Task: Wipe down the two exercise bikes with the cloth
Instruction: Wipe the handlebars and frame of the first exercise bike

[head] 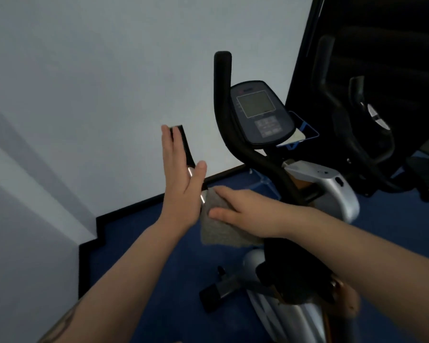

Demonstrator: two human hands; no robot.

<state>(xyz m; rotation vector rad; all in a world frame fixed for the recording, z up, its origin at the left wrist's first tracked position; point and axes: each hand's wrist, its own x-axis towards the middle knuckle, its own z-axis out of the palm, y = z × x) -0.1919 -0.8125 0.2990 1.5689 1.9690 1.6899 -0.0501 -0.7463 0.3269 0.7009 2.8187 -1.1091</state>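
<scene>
Wall (97, 70), pale and plain, fills the left side, meeting blue floor (159, 243) along a black skirting strip (124, 209). Next comes the left hand (181, 184), raised with its fingers straight and together, flat against the left handlebar (183, 142) of the nearer exercise bike (332, 191); the thumb stands apart on the bar's near side, and a short silver band on the bar shows just beside the palm. Nothing is clenched in that hand.

Just right of it, the grey cloth (216, 229) hangs over the lower stretch of the same handlebar, touching the edge of the left palm. The right hand (243, 211) lies on top of the cloth with thumb and fingers curled round it, pinching the fabric against the bar.

Further right rises the bike's other handlebar (222, 95), black and curved, and beside it the console (260, 112) with a grey screen above a block of buttons. A blue-edged holder (305, 132) sits behind the console's right edge. Below, the silver frame runs down to a black foot bar (218, 290) on the floor.

At far right stands the 2nd exercise bike (362, 134), dark and dimly lit, with black handles.
</scene>
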